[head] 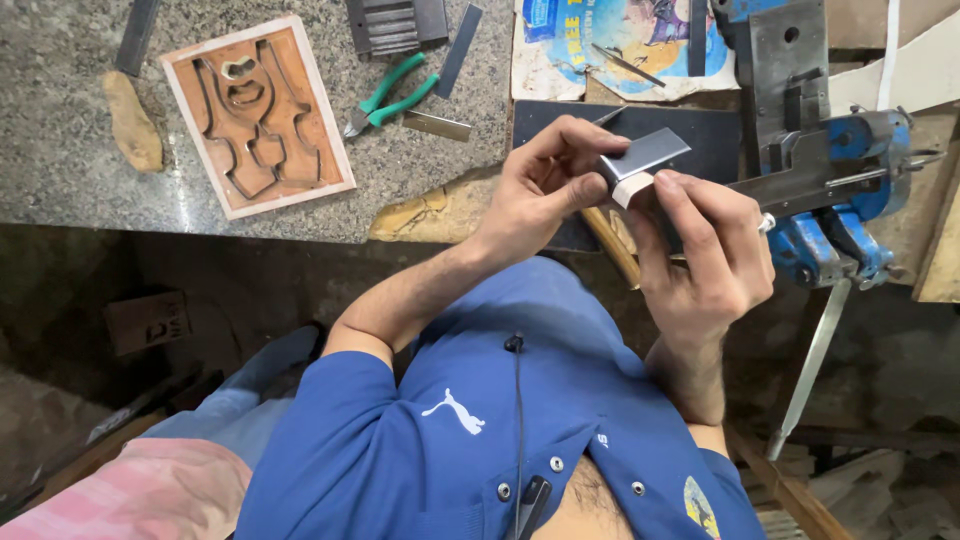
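Note:
My left hand [545, 185] pinches a small grey metal block [645, 155] with a pale tip, holding it above the bench edge. My right hand [705, 250] presses its thumb and fingers on the block's near end from below. Both hands meet just left of a blue bench vise [845, 190], which clamps a flat metal strip [790, 185]. A dark plate [560, 125] lies under the hands.
On the granite bench lie a wooden board with a bent steel cutting die [258, 115], green-handled pliers [392, 95], flat metal strips [458, 50], a tan lump [132, 122] and a torn printed paper [610, 40]. The vise handle [812, 365] hangs down on the right.

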Demonstrator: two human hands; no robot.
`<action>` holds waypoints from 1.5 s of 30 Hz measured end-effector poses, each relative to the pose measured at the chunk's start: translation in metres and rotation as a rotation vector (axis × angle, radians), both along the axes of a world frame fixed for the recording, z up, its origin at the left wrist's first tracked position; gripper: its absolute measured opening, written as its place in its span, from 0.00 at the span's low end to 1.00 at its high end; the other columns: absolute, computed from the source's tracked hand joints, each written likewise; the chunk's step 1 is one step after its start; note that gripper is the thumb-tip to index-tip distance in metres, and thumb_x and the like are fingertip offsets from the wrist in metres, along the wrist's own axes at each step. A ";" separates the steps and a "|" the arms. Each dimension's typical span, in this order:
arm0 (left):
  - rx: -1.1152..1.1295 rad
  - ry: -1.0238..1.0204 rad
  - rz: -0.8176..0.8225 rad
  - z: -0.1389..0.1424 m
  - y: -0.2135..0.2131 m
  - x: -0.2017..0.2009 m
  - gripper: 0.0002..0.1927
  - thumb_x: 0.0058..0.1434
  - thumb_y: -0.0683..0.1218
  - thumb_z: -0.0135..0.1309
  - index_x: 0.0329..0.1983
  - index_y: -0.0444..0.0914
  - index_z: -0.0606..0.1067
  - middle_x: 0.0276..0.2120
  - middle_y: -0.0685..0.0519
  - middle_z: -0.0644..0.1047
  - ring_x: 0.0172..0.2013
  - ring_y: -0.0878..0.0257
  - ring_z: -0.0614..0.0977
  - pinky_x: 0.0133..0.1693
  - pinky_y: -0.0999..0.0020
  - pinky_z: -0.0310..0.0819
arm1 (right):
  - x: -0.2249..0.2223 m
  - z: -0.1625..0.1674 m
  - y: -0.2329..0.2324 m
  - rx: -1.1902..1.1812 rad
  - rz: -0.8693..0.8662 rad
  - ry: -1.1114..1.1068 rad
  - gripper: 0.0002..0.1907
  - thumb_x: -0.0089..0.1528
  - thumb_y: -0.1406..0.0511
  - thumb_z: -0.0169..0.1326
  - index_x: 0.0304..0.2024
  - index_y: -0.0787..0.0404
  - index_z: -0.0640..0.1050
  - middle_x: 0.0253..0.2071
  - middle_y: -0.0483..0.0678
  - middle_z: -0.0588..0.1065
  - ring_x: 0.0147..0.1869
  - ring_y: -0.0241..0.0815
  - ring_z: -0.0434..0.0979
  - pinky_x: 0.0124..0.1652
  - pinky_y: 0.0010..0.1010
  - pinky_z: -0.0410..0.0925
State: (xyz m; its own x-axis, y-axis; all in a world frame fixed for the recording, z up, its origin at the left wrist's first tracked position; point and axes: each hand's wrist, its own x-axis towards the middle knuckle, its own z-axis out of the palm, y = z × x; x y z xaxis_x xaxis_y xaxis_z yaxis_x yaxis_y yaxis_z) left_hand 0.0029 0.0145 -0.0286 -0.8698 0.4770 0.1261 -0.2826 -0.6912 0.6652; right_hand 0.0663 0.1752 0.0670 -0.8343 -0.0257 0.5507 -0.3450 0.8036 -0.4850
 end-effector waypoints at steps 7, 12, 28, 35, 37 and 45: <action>-0.094 -0.046 0.009 0.003 -0.003 0.005 0.15 0.73 0.37 0.59 0.61 0.31 0.75 0.50 0.51 0.80 0.52 0.69 0.81 0.57 0.73 0.77 | 0.006 -0.006 -0.001 -0.069 -0.028 0.008 0.20 0.65 0.75 0.73 0.57 0.64 0.82 0.51 0.50 0.79 0.52 0.46 0.81 0.51 0.31 0.75; -0.128 -0.072 0.041 0.006 -0.004 0.013 0.17 0.72 0.35 0.59 0.63 0.32 0.76 0.51 0.52 0.81 0.51 0.70 0.80 0.59 0.73 0.76 | 0.008 -0.005 -0.001 -0.118 -0.022 0.003 0.20 0.64 0.77 0.74 0.56 0.65 0.82 0.49 0.50 0.78 0.52 0.45 0.81 0.49 0.30 0.75; -0.193 -0.074 0.137 0.008 -0.005 0.035 0.19 0.72 0.35 0.58 0.66 0.33 0.75 0.47 0.54 0.79 0.49 0.70 0.79 0.57 0.75 0.75 | 0.012 -0.017 -0.006 -0.028 -0.032 0.011 0.17 0.62 0.76 0.75 0.50 0.65 0.83 0.48 0.50 0.79 0.48 0.45 0.82 0.43 0.30 0.73; -0.197 -0.165 -0.036 0.015 -0.016 0.011 0.18 0.70 0.38 0.60 0.62 0.31 0.74 0.53 0.48 0.80 0.55 0.65 0.81 0.61 0.69 0.77 | 0.001 -0.012 -0.006 0.019 0.003 0.049 0.17 0.61 0.76 0.75 0.50 0.65 0.84 0.48 0.50 0.79 0.51 0.47 0.80 0.47 0.32 0.73; -0.211 -0.132 -0.061 0.014 -0.020 0.003 0.19 0.69 0.39 0.61 0.62 0.31 0.73 0.55 0.49 0.79 0.57 0.64 0.80 0.63 0.67 0.76 | -0.005 -0.011 -0.006 0.004 0.019 0.072 0.17 0.62 0.76 0.73 0.51 0.65 0.84 0.49 0.51 0.79 0.53 0.48 0.79 0.50 0.33 0.73; 0.056 -0.328 -0.149 0.008 -0.010 0.010 0.29 0.66 0.37 0.63 0.69 0.34 0.67 0.56 0.49 0.76 0.59 0.62 0.78 0.65 0.65 0.73 | -0.003 -0.038 0.003 -1.058 0.185 -0.345 0.21 0.72 0.67 0.62 0.64 0.70 0.74 0.55 0.54 0.77 0.60 0.41 0.77 0.61 0.28 0.71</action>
State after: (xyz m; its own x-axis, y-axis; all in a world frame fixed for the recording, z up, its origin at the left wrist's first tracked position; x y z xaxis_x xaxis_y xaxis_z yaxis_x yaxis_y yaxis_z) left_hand 0.0128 0.0044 -0.0208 -0.7897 0.6018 -0.1190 -0.5751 -0.6588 0.4849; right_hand 0.0629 0.1781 0.0295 -0.9778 0.1786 0.1097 -0.1319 -0.1178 -0.9842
